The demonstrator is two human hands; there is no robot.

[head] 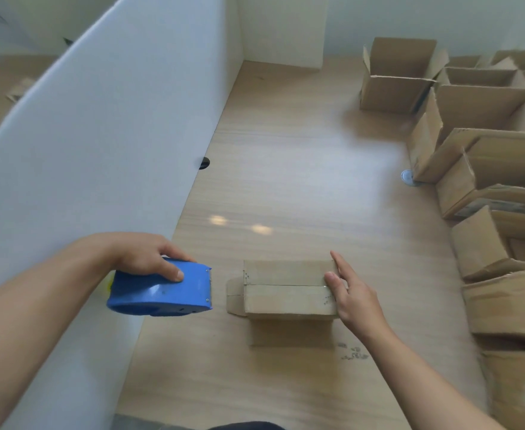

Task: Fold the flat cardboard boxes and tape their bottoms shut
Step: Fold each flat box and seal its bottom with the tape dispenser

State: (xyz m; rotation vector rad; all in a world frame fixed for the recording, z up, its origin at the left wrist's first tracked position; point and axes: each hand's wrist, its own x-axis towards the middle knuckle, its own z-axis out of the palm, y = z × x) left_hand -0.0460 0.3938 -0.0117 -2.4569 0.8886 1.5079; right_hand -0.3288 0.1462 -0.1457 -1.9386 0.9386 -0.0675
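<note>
- Two hands are at work, well apart, one at each end of the box (286, 287)
- Left hand (143, 259) grips a blue tape gun (161, 290) from above, with its fingers curled over the top
- The tape gun hangs in the air just left of the box, and its cutting end faces the box
- Right hand (351, 293) lies flat on the right end of the box with straight fingers; it holds nothing and only presses down
- The box sits on the table (286, 181) between the hands, bottom side up
- Its two big flaps are shut and meet at a seam (286, 285) that runs from left to right
- I cannot tell if clear tape is on the seam yet
- A small flap (234, 296) sticks out at the left end and lies on the table
- The box looks thin, light and hollow, so I think it would slide on the smooth table if the tape gun pulls on it
- A flat hand at one end of the seam, over a side of the box, looks like the best place to hold it
- Pushing hard in the middle could make the flaps sink in
- A white wall (99, 135) stands close on the left, so the left arm has little room there
- Many made boxes (487, 169) are packed along the right side, near the right arm
- A small round thing (407, 176) lies by those boxes, and a dark hole (204, 162) is in the table by the wall
- Nothing lies between the tape gun and the box
</note>
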